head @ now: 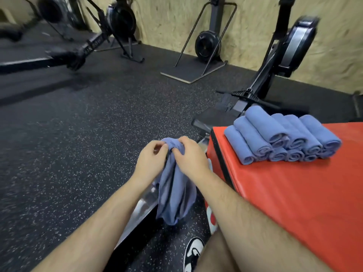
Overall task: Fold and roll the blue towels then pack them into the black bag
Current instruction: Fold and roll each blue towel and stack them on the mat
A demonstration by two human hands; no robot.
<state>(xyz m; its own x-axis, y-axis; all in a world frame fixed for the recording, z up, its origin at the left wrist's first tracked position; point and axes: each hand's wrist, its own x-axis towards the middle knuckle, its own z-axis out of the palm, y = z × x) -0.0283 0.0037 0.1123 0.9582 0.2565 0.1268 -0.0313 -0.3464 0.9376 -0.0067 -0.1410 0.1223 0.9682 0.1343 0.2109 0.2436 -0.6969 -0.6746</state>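
Note:
A loose blue towel (175,193) hangs bunched in the air in front of me, above the floor. My left hand (152,157) pinches its top edge from the left. My right hand (191,156) grips the same bunched top from the right, close beside the left. Several rolled blue towels (282,136) lie stacked in a pile on the far corner of a red padded box (294,193) to my right. No black bag is in view.
A rowing machine rail (137,211) runs under the hanging towel, its upright part (275,65) standing behind the red box. More gym machines (208,42) stand along the wooden wall. Black speckled rubber floor (88,134) spreads to the left. My shoe (193,252) shows below.

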